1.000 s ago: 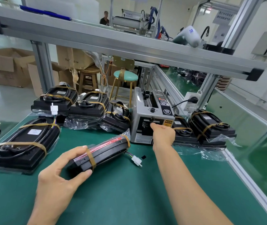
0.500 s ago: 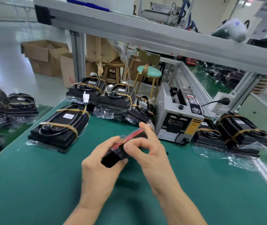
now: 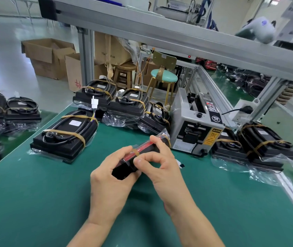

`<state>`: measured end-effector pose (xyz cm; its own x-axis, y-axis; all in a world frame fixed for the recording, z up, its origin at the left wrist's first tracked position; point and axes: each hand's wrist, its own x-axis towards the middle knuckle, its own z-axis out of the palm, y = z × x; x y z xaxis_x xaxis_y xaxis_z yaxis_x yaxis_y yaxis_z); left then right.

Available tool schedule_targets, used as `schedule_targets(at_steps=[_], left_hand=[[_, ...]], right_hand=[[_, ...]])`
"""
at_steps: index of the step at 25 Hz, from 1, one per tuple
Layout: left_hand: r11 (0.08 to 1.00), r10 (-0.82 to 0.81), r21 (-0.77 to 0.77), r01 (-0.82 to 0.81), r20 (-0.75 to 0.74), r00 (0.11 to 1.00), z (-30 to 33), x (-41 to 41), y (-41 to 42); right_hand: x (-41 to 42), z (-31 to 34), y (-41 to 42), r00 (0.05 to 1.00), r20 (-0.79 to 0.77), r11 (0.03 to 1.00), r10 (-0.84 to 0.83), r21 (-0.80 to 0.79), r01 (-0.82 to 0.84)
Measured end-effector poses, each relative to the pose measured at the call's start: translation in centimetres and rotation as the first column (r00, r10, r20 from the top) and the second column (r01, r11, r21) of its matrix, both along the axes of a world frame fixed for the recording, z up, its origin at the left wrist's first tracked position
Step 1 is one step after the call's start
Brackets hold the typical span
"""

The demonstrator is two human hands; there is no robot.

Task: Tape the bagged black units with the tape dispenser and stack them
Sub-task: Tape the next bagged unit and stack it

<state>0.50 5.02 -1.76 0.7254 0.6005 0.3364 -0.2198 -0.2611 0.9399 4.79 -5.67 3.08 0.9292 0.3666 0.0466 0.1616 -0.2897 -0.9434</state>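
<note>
**Q:** What had changed from a second before?

**A:** Right hand had left the tape dispenser and come back to the bagged unit, which both hands now held just above the green mat, in front of the dispenser.

**Q:** How was it gripped?

**A:** Left hand curled under and around the near end. Right thumb and forefinger pinched a tan tape strip against the unit's red edge, the other fingers arched over the far end. Both forearms reached up from the bottom of the view.

**Q:** What lay around it?

**A:** One large taped unit lay to the left on the mat. Three more crowded behind it, beside the dispenser. Two taped units were piled to the dispenser's right. Further units sat on a separate surface at far left; their count was unclear. A grey beam crossed overhead. Two stools and cardboard boxes stood beyond the bench.
</note>
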Motion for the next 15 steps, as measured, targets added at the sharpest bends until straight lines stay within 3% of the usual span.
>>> schedule_targets(at_steps=[11,15], left_hand=[[1.000,-0.002,-0.004,0.002,0.027,1.000,0.1,0.0,-0.2],[1.000,-0.016,0.021,0.016,0.011,1.000,0.1,-0.3,-0.2]], right_hand=[[-0.4,-1.1,1.1,0.990,0.075,0.993,-0.116,0.004,0.116],[-1.0,-1.5,1.7,0.970,0.016,0.953,-0.245,0.189,0.237]])
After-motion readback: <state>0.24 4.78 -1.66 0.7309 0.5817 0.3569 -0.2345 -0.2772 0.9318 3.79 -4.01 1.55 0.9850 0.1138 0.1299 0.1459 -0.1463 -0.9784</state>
